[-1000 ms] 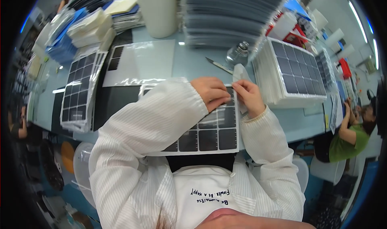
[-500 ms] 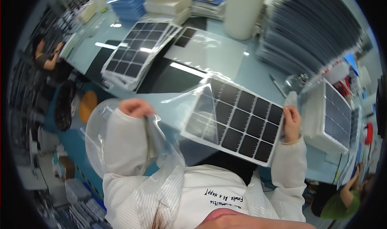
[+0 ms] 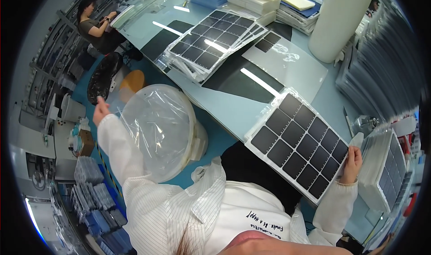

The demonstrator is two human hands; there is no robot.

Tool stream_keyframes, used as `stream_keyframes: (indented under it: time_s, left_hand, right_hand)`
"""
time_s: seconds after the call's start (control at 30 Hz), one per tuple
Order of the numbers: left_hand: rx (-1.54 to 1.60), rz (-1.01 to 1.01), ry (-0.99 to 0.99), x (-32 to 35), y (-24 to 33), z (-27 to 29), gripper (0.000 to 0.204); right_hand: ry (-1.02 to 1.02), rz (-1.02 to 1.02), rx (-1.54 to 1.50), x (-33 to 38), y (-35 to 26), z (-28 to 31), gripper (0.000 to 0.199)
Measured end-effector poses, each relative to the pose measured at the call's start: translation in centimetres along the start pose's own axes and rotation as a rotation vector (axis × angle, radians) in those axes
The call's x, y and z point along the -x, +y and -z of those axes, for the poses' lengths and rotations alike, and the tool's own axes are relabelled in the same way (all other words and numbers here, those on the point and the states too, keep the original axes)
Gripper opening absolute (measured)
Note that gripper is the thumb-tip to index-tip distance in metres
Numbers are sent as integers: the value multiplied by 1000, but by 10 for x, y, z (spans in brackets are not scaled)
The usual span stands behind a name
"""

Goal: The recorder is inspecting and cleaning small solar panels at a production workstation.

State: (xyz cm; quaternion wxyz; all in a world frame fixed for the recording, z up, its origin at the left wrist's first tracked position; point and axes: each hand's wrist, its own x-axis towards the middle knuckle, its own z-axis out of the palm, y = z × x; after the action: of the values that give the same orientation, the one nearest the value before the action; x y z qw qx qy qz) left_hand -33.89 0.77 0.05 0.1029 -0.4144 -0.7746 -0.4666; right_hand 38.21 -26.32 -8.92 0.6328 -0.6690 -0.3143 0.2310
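Head view, only one we have.

Right hand point(image 3: 351, 164) at right of frame, fingers clamped on the right edge of a panel point(image 3: 298, 143) of dark squares on a white backing. We see the panel tilted, its upper left part over the edge of the pale blue table point(image 3: 224, 109), lower part over the lap. A clear film wraps its edges.

Left hand point(image 3: 100, 110) at left of frame, arm stretched out away from the table. Fingers partly open, thumb up; we cannot tell if it pinches anything. It sits at the left rim of a bin point(image 3: 179, 134) lined with a clear plastic bag point(image 3: 155, 125), which stands on the floor just beside the table edge.

Rest of the frame:
- Stack of similar panels point(image 3: 211, 42) at upper centre, fanned out on the table.
- Dark mat point(image 3: 238, 80) between that stack and the held panel, with a clear sheet point(image 3: 287, 62) lying partly over it.
- White roll point(image 3: 336, 21) upright at upper right.
- Tall pile of sheets point(image 3: 386, 75) at far right.
- Another stack of panels point(image 3: 386, 170) just right of the right hand.
- Another person point(image 3: 96, 26) seated at upper left, working at the far end of the table.
- Blue crates point(image 3: 96, 201) at lower left on the floor.
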Motion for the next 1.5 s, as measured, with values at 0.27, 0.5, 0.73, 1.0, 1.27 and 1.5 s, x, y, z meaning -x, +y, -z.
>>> stream_keyframes:
  time_s: [0.27,0.5,0.73,1.0,1.27,1.5]
  left_hand:
    - [-842,5,-722,44,-139,-111,50]
    - [339,-302,-500,70,75,-84,17]
    - [679,-836,-984,225,261,-46,4]
    - [484,-776,-1446,274,284,-68,23]
    - [489,-749,-1612,266,271,-75,18]
    - [565,-818,-1670,260,267,-84,16]
  right_hand:
    - [-11,-46,-26,4,-11,-8,12]
    - [-34,-120,99,10,-34,-7,14]
    - [-74,-299,16,17,-62,-5,22]
    - [-16,-385,-50,22,-73,-12,19]
    - [-263,-576,70,63,-98,-12,14]
    - [-303,-396,283,69,-102,-27,18]
